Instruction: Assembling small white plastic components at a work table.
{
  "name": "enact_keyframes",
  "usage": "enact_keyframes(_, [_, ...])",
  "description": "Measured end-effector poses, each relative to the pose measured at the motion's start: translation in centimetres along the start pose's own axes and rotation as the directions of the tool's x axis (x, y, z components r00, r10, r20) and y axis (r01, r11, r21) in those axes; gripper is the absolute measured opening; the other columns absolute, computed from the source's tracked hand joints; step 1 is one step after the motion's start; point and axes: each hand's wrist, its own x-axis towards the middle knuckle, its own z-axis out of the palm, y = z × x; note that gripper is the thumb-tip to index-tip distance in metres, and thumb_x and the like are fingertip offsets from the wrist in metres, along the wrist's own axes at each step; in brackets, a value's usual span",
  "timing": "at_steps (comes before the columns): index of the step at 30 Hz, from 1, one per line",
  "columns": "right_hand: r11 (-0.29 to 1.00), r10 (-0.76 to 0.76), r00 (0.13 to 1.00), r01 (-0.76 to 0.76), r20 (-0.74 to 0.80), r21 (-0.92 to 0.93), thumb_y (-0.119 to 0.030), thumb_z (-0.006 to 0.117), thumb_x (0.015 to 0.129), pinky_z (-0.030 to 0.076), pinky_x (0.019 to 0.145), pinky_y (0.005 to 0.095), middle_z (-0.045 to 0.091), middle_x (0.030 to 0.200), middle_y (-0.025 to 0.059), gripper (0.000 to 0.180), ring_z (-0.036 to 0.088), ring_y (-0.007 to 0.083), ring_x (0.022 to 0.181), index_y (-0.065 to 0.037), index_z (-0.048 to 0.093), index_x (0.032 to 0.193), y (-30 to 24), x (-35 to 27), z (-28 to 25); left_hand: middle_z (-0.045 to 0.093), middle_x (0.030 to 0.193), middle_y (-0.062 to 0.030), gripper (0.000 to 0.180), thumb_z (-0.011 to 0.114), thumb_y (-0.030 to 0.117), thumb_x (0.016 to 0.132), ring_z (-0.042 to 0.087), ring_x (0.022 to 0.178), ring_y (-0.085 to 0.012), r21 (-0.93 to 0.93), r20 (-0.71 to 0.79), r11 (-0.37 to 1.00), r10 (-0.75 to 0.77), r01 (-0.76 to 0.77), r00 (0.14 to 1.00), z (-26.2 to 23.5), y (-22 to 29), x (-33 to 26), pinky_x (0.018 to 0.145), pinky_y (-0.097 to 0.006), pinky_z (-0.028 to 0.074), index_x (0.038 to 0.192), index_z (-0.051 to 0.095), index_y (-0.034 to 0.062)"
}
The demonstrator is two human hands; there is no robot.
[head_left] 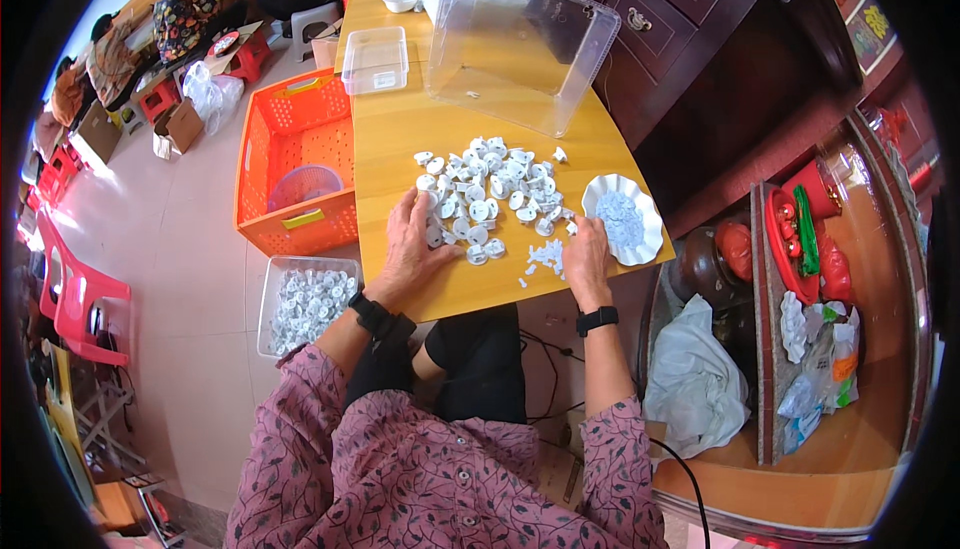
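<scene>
Looking like a home piecework workshop: wooden worktop (400,129) carrying piled small white plastic parts (490,194), orange crate (290,164), clear bins (520,44); other people (185,14) sitting, sorting on low stools.

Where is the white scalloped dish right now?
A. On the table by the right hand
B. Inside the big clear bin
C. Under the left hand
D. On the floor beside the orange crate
A: the dish sits at the table's right edge, just beside the right hand, holding small white bits.
</scene>
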Motion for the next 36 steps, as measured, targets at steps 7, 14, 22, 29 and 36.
enact_keyframes(7, [0.977,-0.123,0.989,0.107,0.080,0.182,0.004,0.061,0.082,0.052,0.087,0.0432,0.062,0.107,0.0198,0.038,0.064,0.0362,0.099,0.003,0.063,0.120,-2.5,1.6,1.2,0.038,0.146,-0.0261,0.101,0.091,0.021,0.062,0.038,0.134,-0.0435,-0.049,-0.045,0.999,0.018,-0.020,0.999,-0.3,-0.4,-0.4,0.113,-0.049,0.033,0.144,0.037,-0.0031])
enact_keyframes(14, [0.932,-0.134,0.949,0.023,0.284,0.361,0.006,0.063,0.080,0.047,0.096,0.0432,0.061,0.116,0.0211,0.042,0.058,0.0368,0.113,0.002,0.061,0.122,-3.4,4.0,0.7,0.035,0.148,-0.0264,0.095,0.088,0.021,0.069,0.036,0.138,-0.0422,-0.086,-0.014,0.996,0.007,-0.008,1.000,-1.1,0.3,-0.2,0.116,-0.045,0.032,0.144,0.036,-0.0057])
enact_keyframes(22, [0.989,-0.148,0.978,0.146,0.149,0.023,0.004,0.058,0.082,0.042,0.106,0.0424,0.056,0.127,0.0222,0.050,0.052,0.0383,0.123,0.001,0.056,0.132,-1.8,10.2,0.1,0.037,0.147,-0.0265,0.096,0.089,0.021,0.067,0.036,0.137,-0.0430,-0.113,-0.036,0.993,0.025,-0.029,0.999,-0.8,0.0,-0.2,0.115,-0.046,0.033,0.143,0.038,-0.0049])
enact_keyframes(29, [0.995,-0.101,0.974,0.099,0.201,0.017,0.004,0.055,0.084,0.038,0.112,0.0445,0.044,0.146,0.0199,0.062,0.042,0.0388,0.135,-0.002,0.043,0.144,-0.5,13.4,4.4,0.036,0.147,-0.0258,0.096,0.089,0.021,0.066,0.036,0.138,-0.0426,-0.118,-0.016,0.992,-0.038,0.036,0.999,-0.6,0.3,-0.3,0.115,-0.046,0.033,0.143,0.038,-0.0030])
enact_keyframes(36, [0.905,-0.305,0.914,0.191,0.267,0.379,0.011,0.044,0.075,0.048,0.101,0.0381,0.066,0.122,0.0182,0.058,0.063,0.0344,0.113,-0.005,0.063,0.129,-2.2,14.0,4.4,0.036,0.148,-0.0256,0.093,0.089,0.020,0.067,0.037,0.137,-0.0429,-0.082,-0.038,0.996,-0.031,0.027,0.999,-0.6,0.3,-0.3,0.114,-0.045,0.035,0.143,0.040,-0.0029])
